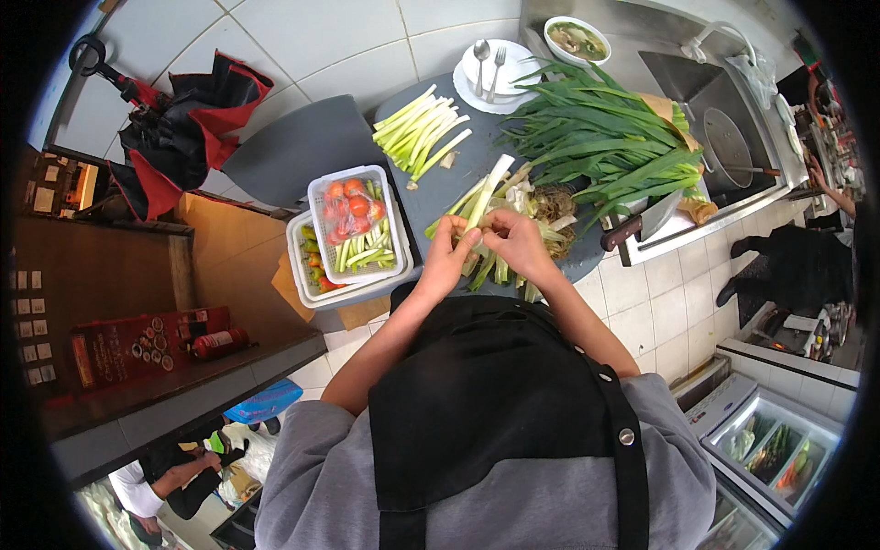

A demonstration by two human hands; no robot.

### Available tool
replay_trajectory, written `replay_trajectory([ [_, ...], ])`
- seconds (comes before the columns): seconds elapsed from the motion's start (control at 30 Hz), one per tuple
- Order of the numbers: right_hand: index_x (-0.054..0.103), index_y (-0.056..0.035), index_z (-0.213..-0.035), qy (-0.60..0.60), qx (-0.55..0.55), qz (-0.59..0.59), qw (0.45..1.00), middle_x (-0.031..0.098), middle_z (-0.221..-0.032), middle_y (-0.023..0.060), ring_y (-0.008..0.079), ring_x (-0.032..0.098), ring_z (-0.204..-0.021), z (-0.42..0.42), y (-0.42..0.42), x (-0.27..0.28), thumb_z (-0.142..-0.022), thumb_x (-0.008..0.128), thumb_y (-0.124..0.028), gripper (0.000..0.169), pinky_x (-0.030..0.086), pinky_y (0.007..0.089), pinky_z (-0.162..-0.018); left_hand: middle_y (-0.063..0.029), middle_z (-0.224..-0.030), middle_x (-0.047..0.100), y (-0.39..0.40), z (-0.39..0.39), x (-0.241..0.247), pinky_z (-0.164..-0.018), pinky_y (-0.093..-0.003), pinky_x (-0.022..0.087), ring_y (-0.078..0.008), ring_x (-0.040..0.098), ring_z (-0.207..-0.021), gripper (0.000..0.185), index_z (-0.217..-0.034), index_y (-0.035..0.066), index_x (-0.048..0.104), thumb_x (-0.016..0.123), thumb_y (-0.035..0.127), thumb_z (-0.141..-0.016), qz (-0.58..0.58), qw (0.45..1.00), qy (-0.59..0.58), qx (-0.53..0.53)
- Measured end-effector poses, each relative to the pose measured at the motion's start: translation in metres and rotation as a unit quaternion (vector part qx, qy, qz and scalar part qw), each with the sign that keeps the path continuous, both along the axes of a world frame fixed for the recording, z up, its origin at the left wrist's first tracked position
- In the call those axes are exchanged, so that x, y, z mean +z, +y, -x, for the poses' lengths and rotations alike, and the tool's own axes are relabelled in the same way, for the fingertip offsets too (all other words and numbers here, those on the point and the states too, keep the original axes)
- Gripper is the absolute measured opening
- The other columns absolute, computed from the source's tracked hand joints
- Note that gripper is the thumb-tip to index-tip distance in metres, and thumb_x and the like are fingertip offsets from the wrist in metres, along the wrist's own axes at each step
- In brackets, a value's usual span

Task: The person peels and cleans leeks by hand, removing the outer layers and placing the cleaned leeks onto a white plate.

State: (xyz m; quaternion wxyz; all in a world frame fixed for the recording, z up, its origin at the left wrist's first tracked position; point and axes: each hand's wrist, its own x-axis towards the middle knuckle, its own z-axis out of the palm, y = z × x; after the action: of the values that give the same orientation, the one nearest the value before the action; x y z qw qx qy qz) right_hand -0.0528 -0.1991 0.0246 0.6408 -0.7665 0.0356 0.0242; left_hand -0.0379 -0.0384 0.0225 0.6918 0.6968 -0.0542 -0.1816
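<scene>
My left hand (450, 251) grips a pale leek stalk (493, 184) near its lower end, with the white end pointing away from me. The fingers of my right hand (514, 242) pinch the same stalk close to my left fingertips; the exact contact is partly hidden. Beneath and around both hands lie loose peelings and leaves, with a clump of cut roots (553, 203) just beyond my right hand. Trimmed pale stalks (421, 130) are heaped farther off on the grey table (419, 206). To the right spreads a large bundle of green leeks (605, 130).
Stacked white baskets (311, 199) at left hold bagged tomatoes (354, 206), cut stalks and peppers. A knife (660, 216) lies at the right, handle towards me. Plates (474, 96) with cutlery and a soup bowl (577, 40) stand behind, beside a metal sink (687, 75). Other people are nearby.
</scene>
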Motion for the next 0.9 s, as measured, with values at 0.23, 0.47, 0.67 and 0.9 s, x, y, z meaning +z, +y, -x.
replay_trajectory([
  [0.23, 0.065, 0.0013, -0.093, -0.004, 0.029, 0.069, 0.997, 0.066, -0.078, 0.0091, 0.0144, 0.062, -0.068, -0.005, -0.006, 0.009, -0.084, 0.065, -0.012, 0.016, 0.05, 0.0295, -0.064, -0.0111, -0.08, 0.058, 0.003, 0.001, -0.003, -0.058, -0.0319, 0.048, -0.0179, 0.061, -0.062, 0.023, -0.097, 0.0, 0.049, 0.045, 0.022, -0.102, -0.084, 0.996, -0.005, 0.003],
  [0.47, 0.066, 0.0006, -0.104, 0.017, 0.014, 0.067, 0.998, 0.063, -0.08, 0.0063, 0.0118, 0.056, -0.072, -0.007, 0.001, 0.011, -0.09, 0.066, -0.02, 0.025, 0.047, 0.0294, -0.066, -0.0116, -0.079, 0.056, -0.003, 0.007, 0.002, -0.056, -0.0332, 0.046, -0.0175, 0.056, -0.058, 0.021, -0.102, 0.0, 0.047, 0.05, 0.021, -0.1, -0.135, 0.989, -0.05, -0.031],
  [0.67, 0.066, 0.001, -0.098, -0.032, -0.025, 0.145, 0.989, 0.064, -0.081, 0.0189, 0.0288, 0.063, -0.072, -0.013, -0.013, -0.001, -0.088, 0.061, -0.014, 0.018, 0.049, 0.0383, -0.069, -0.0046, -0.076, 0.051, 0.002, 0.006, 0.005, -0.053, -0.0277, 0.038, -0.0111, 0.046, -0.057, 0.018, -0.101, 0.002, 0.049, 0.049, 0.02, -0.101, -0.107, 0.993, 0.032, -0.047],
  [0.9, 0.067, 0.0004, -0.096, -0.107, -0.116, 0.306, 0.939, 0.062, -0.091, 0.0216, 0.0401, 0.061, -0.085, -0.029, -0.068, -0.028, -0.086, 0.057, -0.007, 0.015, 0.049, 0.046, -0.076, 0.0037, -0.076, 0.044, 0.023, 0.013, 0.007, -0.049, -0.0213, 0.025, -0.0047, 0.03, -0.054, 0.024, -0.106, 0.002, 0.054, 0.046, 0.024, -0.102, 0.021, 0.964, 0.246, -0.097],
])
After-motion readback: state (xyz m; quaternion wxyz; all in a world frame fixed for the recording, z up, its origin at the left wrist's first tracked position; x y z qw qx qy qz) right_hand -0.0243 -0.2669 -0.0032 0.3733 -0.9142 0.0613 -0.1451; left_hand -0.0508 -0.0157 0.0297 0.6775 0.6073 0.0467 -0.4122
